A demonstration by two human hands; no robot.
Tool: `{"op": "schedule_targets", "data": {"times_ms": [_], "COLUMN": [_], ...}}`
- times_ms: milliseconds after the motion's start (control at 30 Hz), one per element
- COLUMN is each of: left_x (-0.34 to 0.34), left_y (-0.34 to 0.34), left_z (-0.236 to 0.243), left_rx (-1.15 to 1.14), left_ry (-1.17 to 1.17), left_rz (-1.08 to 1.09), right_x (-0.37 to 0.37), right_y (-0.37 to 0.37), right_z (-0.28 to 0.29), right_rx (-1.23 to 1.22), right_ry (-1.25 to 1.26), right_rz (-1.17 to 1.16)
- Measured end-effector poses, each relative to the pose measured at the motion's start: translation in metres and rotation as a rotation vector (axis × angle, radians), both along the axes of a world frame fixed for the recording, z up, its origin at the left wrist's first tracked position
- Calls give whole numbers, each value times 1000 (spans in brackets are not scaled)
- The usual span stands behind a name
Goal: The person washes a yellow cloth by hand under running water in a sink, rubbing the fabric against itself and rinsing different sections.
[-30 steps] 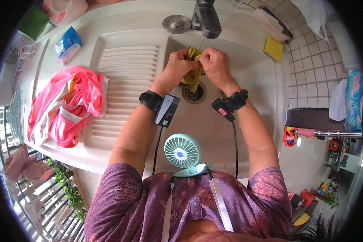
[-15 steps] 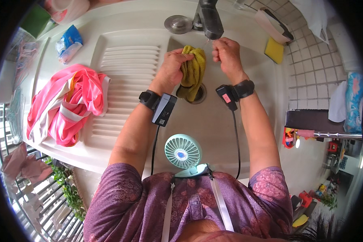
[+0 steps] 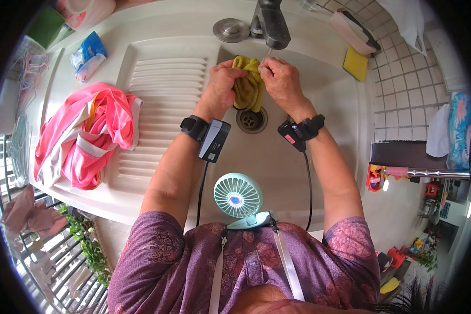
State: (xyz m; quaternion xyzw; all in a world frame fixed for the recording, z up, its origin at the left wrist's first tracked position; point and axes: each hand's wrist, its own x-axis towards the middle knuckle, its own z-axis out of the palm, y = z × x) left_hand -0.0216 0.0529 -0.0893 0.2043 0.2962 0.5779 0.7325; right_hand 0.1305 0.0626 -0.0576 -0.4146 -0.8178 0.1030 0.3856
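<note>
My left hand [image 3: 221, 86] grips a yellow-green cloth [image 3: 247, 93] by its upper left side. The cloth hangs bunched over the sink basin, its lower end just above the drain [image 3: 251, 121]. My right hand [image 3: 283, 83] is closed, with thumb and fingers pinched at the cloth's upper right edge. Part of that grip is hidden by the fingers. Directly over my right hand is the dark faucet [image 3: 272, 29], and a thin stream of water seems to fall from it beside my fingertips.
Left of the basin runs a ribbed washboard [image 3: 165, 99]. A pink and white garment [image 3: 97, 133] lies crumpled there, below a blue packet [image 3: 90, 55]. A yellow sponge [image 3: 355, 65] leans at the basin's right rim. A small mint fan [image 3: 238, 196] hangs at my chest.
My right hand has moved left and down from under the faucet to the cloth. The cloth has been lifted and gathered shorter, uncovering the drain.
</note>
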Motion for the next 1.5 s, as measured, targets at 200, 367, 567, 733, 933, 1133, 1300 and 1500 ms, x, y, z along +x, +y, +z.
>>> {"op": "schedule_targets", "data": {"times_ms": [200,367,567,733,933,1133,1300,1500], "left_x": [1,1,6,2,3,2,-1,0], "left_y": [-1,1,-8,3,4,6,7,7], "left_z": [1,-8,17,-3,3,-1,-5,-2], "left_rx": [21,43,-57,-138,-94,-51,-64,-73], "left_ry": [107,140,124,74,69,30,48,-13], "left_rz": [-31,-14,70,305,502,545,521,371], "right_x": [-4,-9,13,14,0,2,7,24], "right_y": [-1,0,22,12,8,10,9,-1], "right_z": [-4,-3,-33,-9,-10,-16,-12,-77], "right_rx": [69,96,181,-1026,-1286,-1307,-1231,-297], "right_ry": [-150,-236,-196,677,914,962,762,-207], "right_rz": [-62,-86,-350,5,161,125,184,102]}}
